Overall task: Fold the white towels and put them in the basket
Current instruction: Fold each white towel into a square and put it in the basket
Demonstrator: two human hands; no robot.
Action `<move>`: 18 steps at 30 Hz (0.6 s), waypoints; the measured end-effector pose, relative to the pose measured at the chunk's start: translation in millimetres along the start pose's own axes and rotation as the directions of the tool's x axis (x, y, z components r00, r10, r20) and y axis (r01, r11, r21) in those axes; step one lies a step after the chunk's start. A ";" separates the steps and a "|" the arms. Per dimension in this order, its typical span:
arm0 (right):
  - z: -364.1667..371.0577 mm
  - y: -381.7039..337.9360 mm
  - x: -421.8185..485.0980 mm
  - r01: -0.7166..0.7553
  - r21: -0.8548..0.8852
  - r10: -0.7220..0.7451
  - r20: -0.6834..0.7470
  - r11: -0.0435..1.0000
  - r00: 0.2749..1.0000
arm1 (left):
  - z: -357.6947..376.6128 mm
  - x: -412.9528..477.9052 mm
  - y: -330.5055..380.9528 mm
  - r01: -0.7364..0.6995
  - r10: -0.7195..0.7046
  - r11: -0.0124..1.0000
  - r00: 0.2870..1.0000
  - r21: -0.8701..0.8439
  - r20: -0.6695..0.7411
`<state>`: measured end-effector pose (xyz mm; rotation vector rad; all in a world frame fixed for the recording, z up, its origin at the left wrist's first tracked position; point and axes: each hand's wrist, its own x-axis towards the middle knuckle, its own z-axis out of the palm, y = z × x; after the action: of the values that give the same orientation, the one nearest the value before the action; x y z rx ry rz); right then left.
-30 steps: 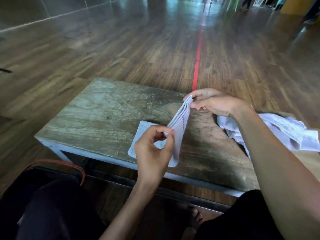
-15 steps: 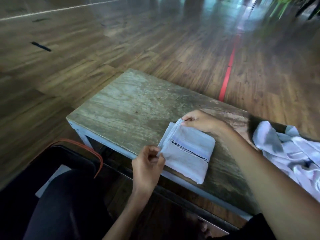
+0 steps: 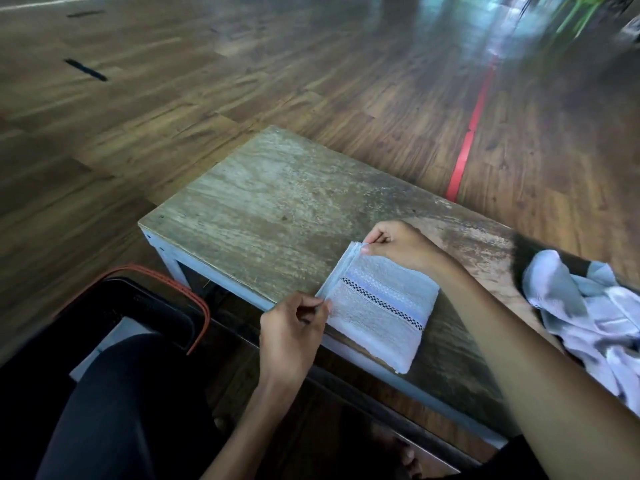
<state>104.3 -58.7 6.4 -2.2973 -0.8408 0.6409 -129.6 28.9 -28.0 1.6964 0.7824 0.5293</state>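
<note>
Left grip (image 3: 294, 320) pinching folded towel (image 3: 381, 306) near corner, right grip (image 3: 391, 244) pinching far corner, on bench (image 3: 259, 209)

A low wooden table (image 3: 263, 202) with a worn, stained top and a pale painted frame stands on a plank floor (image 3: 242, 81). A folded white towel (image 3: 381, 317) lies flat on the top, close to the front, a dark checked stripe running across it and its near side reaching the table's front edge. Well apart from it, at the right end, a loose heap of crumpled white towels (image 3: 588, 317) lies unfolded, partly cut off by the border.
</note>
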 end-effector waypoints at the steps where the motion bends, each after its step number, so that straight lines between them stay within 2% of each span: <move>1: -1.1 -1.6 -0.1 0.008 0.009 -0.008 -0.002 1.000 1.000 | -1.0 1.2 -0.9 -0.007 0.007 1.000 1.000 0.017 -0.009; 7: 2.4 -7.1 1.0 0.074 0.036 -0.074 -0.012 0.997 0.997 | -6.7 7.9 -10.3 -0.117 0.123 0.986 0.992 0.120 -0.042; 10: 5.4 -8.8 2.2 0.078 0.022 -0.077 -0.003 0.997 0.997 | -7.9 9.6 -10.4 -0.122 0.127 0.981 0.992 0.149 -0.027; 14: 6.4 -8.8 2.3 0.048 0.005 -0.048 0.038 0.999 0.998 | -10.0 16.5 -13.4 -0.203 0.213 0.945 0.977 0.256 -0.012; 18: -0.3 -3.7 -8.7 0.010 -0.004 -0.010 0.036 1.000 0.999 | -13.6 29.5 -14.5 -0.214 0.214 0.911 0.976 0.352 0.039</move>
<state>97.1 -62.5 11.0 -2.2898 -0.8702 0.6788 -122.4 61.6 -40.0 2.1351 0.7266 0.5628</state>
